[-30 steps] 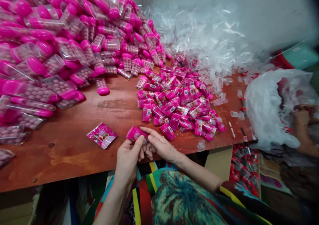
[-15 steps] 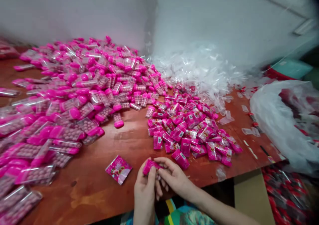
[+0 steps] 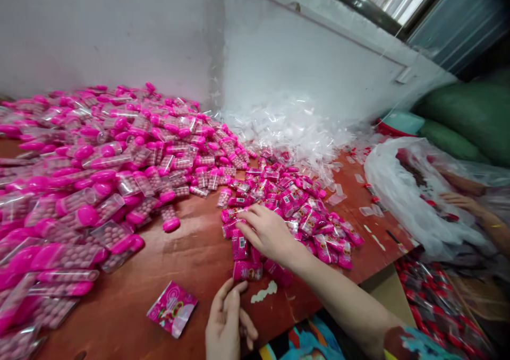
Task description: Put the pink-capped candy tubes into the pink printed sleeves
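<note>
Pink packets [image 3: 291,200] border open table [image 3: 199,251]; right hand [image 3: 271,235] and left hand [image 3: 228,325] grips half-open, contents unclear.

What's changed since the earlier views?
The right hand has moved forward over the pile. The pink packet held earlier is let go, apparently now at the pile's near edge. The left hand stays behind; the flat square packet hasn't moved.
</note>
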Demonstrator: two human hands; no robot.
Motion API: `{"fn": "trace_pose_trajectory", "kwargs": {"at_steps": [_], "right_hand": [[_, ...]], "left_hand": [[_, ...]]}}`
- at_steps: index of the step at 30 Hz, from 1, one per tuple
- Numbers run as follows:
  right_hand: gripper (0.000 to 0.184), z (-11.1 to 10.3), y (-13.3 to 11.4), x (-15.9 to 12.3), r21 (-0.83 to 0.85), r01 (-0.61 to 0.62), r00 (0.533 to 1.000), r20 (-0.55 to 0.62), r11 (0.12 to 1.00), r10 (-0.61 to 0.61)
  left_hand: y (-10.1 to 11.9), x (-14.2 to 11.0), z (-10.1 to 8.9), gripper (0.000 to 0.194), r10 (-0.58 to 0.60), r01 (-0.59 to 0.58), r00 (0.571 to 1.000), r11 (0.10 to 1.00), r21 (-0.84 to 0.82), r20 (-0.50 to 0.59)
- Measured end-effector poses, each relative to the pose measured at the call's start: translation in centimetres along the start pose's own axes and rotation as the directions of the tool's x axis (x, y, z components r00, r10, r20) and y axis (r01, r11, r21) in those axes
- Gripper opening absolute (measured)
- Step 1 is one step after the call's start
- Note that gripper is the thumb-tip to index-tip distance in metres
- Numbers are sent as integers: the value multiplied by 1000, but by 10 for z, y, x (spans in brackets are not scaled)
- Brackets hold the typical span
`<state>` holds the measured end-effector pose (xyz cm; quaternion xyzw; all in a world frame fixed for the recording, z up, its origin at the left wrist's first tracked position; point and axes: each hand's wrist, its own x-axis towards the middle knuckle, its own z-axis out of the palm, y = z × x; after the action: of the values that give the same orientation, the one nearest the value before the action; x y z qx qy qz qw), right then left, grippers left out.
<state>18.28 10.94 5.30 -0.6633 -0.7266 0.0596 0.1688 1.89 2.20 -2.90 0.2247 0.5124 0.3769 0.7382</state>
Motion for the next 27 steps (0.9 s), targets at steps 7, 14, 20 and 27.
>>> {"fn": "trace_pose_trajectory", "kwargs": {"at_steps": [7,14,20,27], "right_hand": [[40,66,-9,109,-355,-184,971,78,917,225],[46,81,-33,69,-136,80,987,147,988,-60],[49,75,-51,-39,644,35,994,59,764,-96],[38,94,-14,-75,760,-165,986,141,629,88]], "left_hand": [[-1,-8,9,52,67,-67,998,996,56,-4],[-2,-27,4,30,202,-197,979,931,307,14],[19,-31,-39,26,810,-411,583,227,883,64],[13,-21,-53,46,683,-32,729,-18,999,36]]}}
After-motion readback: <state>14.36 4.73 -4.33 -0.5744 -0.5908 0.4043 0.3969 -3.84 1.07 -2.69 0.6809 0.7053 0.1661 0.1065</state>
